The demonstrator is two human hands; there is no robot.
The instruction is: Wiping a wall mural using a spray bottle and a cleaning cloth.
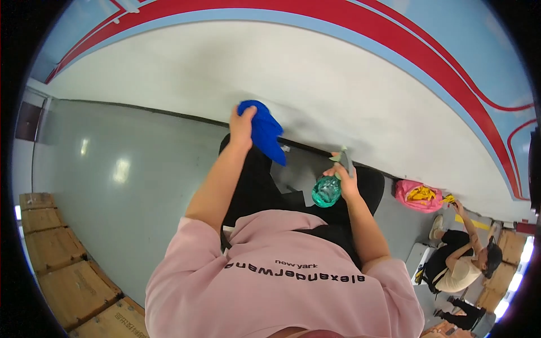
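Observation:
A blue cloth [265, 131] hangs from my left hand [242, 126], gripped near its upper end in front of the white lower wall [177, 72]. Whether the cloth touches the wall, I cannot tell. My right hand [347, 179] holds a spray bottle [327, 191] by its neck. The bottle's body is clear green plastic, and its trigger head is pale green and grey. It sits lower than the cloth, over my lap, with the head pointing toward the wall. My black-clad knees [367, 186] are bent close to the foot of the wall.
A pink bag [412, 196] with yellow material in it lies by the wall at right. Beside it sits a person [458, 266] in a cap, one hand holding something yellow. Another person [469, 314] is farther back. Wooden crates [76, 291] line the left of the grey floor [127, 203].

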